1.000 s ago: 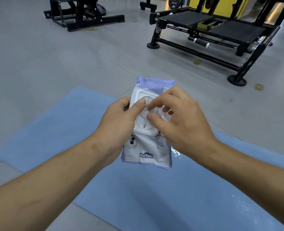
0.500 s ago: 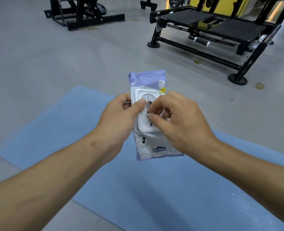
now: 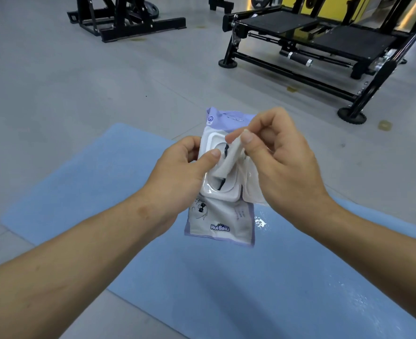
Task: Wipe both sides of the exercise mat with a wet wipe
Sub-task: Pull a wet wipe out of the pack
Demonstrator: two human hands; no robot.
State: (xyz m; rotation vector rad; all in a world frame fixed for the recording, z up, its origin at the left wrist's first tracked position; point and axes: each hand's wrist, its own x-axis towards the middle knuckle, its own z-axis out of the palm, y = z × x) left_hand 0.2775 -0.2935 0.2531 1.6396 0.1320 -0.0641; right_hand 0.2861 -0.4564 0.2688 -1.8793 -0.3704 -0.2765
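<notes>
Head view: right hand (image 3: 285, 167) pinches a wet wipe (image 3: 229, 160) rising from the pack (image 3: 222, 216), gripped by left hand (image 3: 180, 177), above the blue mat (image 3: 84, 182).

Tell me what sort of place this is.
Most likely a gym. A blue exercise mat lies on a grey floor, with black weight machines and a rack holding a weight plate behind it.

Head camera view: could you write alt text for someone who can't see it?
A right hand pulls a wet wipe from a pack held by the left hand, above a blue exercise mat on a gym floor.
</notes>
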